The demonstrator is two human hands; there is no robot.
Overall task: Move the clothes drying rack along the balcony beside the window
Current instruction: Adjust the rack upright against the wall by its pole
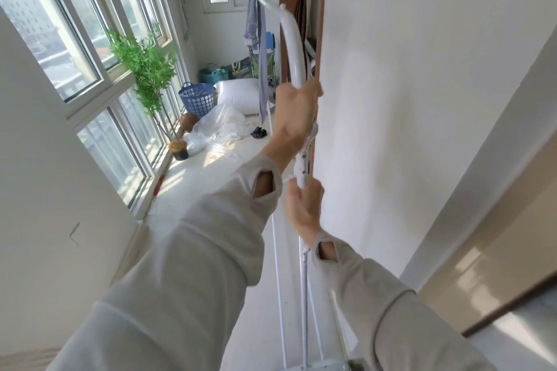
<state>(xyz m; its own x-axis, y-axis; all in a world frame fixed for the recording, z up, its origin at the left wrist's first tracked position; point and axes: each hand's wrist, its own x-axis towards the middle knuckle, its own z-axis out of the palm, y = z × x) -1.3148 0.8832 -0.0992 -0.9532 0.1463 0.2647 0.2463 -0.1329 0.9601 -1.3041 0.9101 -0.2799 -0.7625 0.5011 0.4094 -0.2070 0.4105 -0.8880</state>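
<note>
The white metal drying rack point(291, 45) stands folded and upright against the white wall on the right. Its curved top tube rises above my hands, and thin rods run down to its base at the bottom edge. My left hand point(297, 113) is closed around the curved tube. Lower down, my right hand point(304, 208) grips the rack's hinged upright. A blue-grey garment point(261, 48) hangs from the rack's far end. The windows point(69, 39) line the left side of the balcony.
A potted green plant point(147, 69) stands by the window sill. Farther along the floor lie a blue basket point(197, 98), a white pillow point(238, 95), crumpled white sheeting point(220, 129), a brown ball point(189, 122) and a dark cloth point(259, 132). A brown door frame point(316, 48) borders the wall.
</note>
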